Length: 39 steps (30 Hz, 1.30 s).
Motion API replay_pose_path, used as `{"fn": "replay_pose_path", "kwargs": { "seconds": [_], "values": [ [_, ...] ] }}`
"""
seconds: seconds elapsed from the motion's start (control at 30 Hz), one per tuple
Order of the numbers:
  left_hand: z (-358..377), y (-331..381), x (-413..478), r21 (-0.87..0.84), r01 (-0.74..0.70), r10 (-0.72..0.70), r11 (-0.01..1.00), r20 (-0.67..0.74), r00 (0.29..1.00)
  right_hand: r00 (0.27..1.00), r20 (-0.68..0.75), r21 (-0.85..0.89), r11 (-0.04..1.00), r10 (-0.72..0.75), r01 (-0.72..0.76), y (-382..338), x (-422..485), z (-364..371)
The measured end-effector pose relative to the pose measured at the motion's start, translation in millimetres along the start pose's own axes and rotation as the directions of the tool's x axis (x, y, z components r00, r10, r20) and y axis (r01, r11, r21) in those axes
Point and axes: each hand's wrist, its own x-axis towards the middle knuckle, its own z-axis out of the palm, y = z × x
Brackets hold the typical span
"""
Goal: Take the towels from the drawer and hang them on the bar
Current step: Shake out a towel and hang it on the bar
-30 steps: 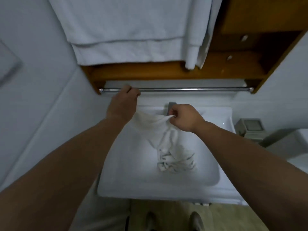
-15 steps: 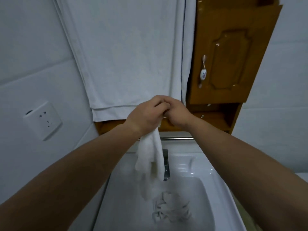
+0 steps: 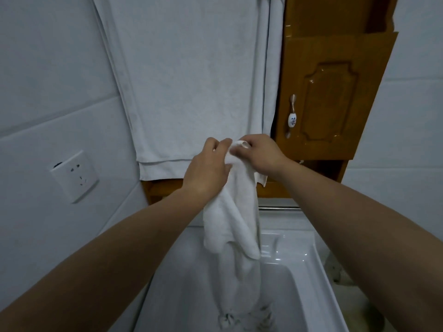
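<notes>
A small white towel (image 3: 233, 226) hangs bunched from both my hands above the sink, its lower end reaching down into the basin. My left hand (image 3: 207, 170) grips its top from the left. My right hand (image 3: 260, 153) pinches the top edge from the right, thumb on the cloth. The two hands touch each other in front of the lower edge of a large white towel (image 3: 191, 80) that hangs on the wall. A short stretch of the chrome bar (image 3: 279, 208) shows below my right wrist, behind the small towel.
A white sink (image 3: 304, 267) lies below. A wooden cabinet (image 3: 335, 97) with a ceramic-tipped handle (image 3: 292, 116) stands at the right, with an open wooden shelf beneath it. A white wall socket (image 3: 74, 176) sits on the tiled wall at left.
The hands have lifted the small towel out of the sink, from beside the bar up to the large towel's lower edge. The view has tilted upward.
</notes>
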Motion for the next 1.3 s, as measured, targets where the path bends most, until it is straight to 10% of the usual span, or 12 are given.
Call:
{"fn": "replay_pose_path", "kwargs": {
  "seconds": [0.37,0.63,1.03,1.3],
  "values": [
    [-4.7,-6.6,12.0,-0.326,0.314,-0.275,0.892,0.162,0.948,0.999,0.011,-0.063,0.997,0.047,-0.046,-0.3,2.0,-14.2],
    [10.8,9.2,3.6,-0.609,0.444,-0.158,0.657,0.464,0.872,0.997,0.077,-0.11,0.994,0.029,-0.02,-15.6,1.0,-20.3],
    [19.4,10.6,5.2,-0.668,0.467,-0.087,0.579,0.519,0.85,0.997,0.018,-0.315,0.947,0.07,-0.061,-18.6,11.3,-15.4],
    [19.9,18.3,10.8,-0.646,0.364,-0.202,0.672,0.313,0.928,0.995,-0.01,-0.207,0.974,0.096,-0.096,-28.6,17.3,-16.1]
  ]
}}
